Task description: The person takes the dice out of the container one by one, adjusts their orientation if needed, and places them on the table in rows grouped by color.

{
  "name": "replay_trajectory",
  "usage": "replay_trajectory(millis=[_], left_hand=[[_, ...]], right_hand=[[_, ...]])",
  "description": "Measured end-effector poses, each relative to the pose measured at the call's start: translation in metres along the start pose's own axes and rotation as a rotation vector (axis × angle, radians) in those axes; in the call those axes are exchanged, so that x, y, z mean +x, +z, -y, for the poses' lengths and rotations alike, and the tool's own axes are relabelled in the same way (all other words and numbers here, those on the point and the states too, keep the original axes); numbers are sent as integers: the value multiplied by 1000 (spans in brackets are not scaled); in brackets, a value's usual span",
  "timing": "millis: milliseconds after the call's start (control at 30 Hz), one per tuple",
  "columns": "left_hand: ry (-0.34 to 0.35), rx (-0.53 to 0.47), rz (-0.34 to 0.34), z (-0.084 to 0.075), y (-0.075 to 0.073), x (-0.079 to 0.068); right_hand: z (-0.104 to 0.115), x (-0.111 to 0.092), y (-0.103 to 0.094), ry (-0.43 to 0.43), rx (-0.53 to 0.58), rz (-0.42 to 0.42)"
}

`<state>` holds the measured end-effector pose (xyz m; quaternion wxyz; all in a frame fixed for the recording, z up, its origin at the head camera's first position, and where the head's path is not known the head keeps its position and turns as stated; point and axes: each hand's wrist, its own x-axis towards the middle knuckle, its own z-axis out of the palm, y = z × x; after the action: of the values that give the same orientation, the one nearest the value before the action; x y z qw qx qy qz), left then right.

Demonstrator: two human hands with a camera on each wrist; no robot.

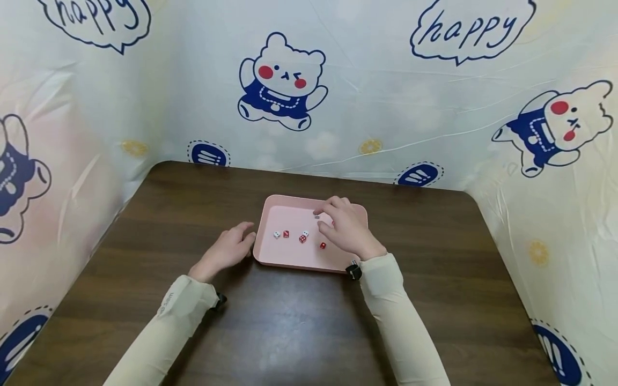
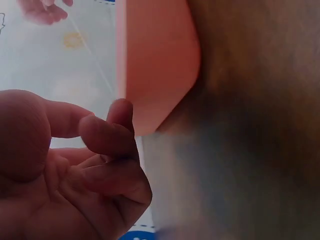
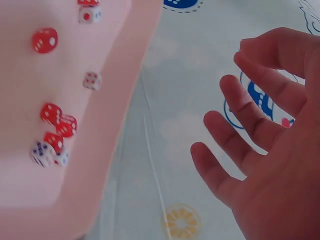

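Observation:
A shallow pink tray [image 1: 289,260] holds several small red and white dice. My right hand [image 1: 348,229] hovers over its right half, thumb and forefinger bent toward a white die [image 1: 316,216]. In the right wrist view the fingers of my right hand [image 3: 255,115] are spread and bent, with nothing seen between them. A red die [image 1: 323,245] lies below the hand, and others sit partly hidden by it. Beside the tray's left wall [image 2: 160,55], my left hand [image 1: 227,249] rests with loosely curled fingers, holding nothing; its fingertips are right at the wall.
The tray stands on a dark brown wooden table [image 1: 299,327]. Toward its left lie a white die [image 1: 277,235] and a red die [image 1: 286,234]. A pale printed sheet [image 1: 357,107] rises around the table's back and sides. Dark bands [image 1: 354,270] circle both wrists.

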<state>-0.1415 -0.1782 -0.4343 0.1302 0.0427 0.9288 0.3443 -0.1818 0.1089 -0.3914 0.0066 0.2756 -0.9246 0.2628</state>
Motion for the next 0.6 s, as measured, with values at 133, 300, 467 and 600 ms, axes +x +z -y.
replay_trajectory(millis=[133, 300, 467, 600], left_hand=[[-8, -21, 17, 3, 10, 2], [-18, -34, 11, 5, 18, 3], [-12, -55, 3, 7, 22, 3], [7, -41, -19, 8, 24, 3]], right_hand=[[2, 4, 10, 29, 4, 53], [4, 8, 21, 62, 24, 115], [4, 10, 33, 77, 5, 129], [3, 11, 41, 88, -26, 133]])
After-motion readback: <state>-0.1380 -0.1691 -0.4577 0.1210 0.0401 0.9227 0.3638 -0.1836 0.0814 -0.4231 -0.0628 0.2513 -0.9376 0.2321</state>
